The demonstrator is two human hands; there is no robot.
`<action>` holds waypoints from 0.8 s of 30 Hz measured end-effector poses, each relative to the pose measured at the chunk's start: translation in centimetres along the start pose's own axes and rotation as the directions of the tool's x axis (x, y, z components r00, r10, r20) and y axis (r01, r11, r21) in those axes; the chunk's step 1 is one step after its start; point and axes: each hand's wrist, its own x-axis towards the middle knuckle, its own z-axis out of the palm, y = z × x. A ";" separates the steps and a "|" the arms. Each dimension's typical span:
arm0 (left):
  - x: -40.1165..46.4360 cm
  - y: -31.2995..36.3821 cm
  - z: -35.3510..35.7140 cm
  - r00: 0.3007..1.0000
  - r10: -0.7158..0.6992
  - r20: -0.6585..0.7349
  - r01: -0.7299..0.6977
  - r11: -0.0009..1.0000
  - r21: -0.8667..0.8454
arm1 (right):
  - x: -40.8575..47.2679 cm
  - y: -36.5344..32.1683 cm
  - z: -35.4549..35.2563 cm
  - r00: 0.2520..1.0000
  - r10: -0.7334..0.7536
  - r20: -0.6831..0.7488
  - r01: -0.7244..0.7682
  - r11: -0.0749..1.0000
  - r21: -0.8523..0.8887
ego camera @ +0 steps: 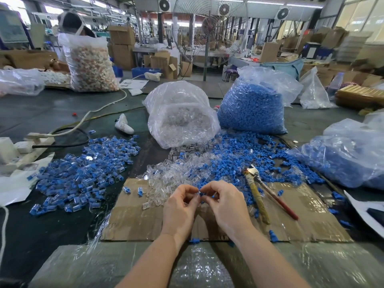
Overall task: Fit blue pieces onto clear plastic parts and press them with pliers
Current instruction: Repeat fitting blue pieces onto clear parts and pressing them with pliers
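Over a taped cardboard sheet [133, 221] my left hand [180, 206] pinches a clear plastic part [196, 197]. My right hand [224, 204] pinches a small blue piece [202, 193] against that part. Their fingertips meet at the centre. Loose clear parts [164, 179] lie just beyond my left hand. A spread of blue pieces [239, 161] lies beyond my right. Pliers [257, 194] with a yellow and a red handle lie on the cardboard to the right, untouched. A heap of fitted blue-and-clear parts [87, 169] sits at the left.
A bag of clear parts [180, 117] and a bag of blue pieces [253, 109] stand behind the piles. Another bag with blue pieces [349, 159] lies at the right. A power strip with cables [39, 140] lies at the left. A person [72, 23] sits behind a tall bag at far left.
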 end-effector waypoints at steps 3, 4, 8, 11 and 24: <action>0.0 0.2 0.0 1.000 -0.004 0.012 0.004 1.000 -0.014 | 0.1 0.3 0.0 0.999 -0.038 -0.014 0.037 0.999 -0.033; 0.0 0.3 0.0 1.000 -0.005 0.015 0.005 1.000 -0.017 | 0.2 0.5 0.0 0.999 -0.048 -0.022 0.046 0.997 -0.060; 0.1 0.7 0.1 1.000 -0.007 0.011 0.007 1.000 -0.025 | 0.7 1.8 -1.4 0.981 0.043 -0.188 -0.073 0.985 -0.155; 0.1 0.9 0.1 0.999 -0.023 0.027 0.024 0.999 -0.029 | 1.3 3.4 -3.4 0.911 0.254 -0.325 -0.363 0.869 -0.338; 0.6 2.6 0.6 0.999 -0.023 0.041 0.024 1.000 -0.020 | 1.9 5.9 -5.1 0.774 0.622 -0.117 -0.588 0.637 -0.498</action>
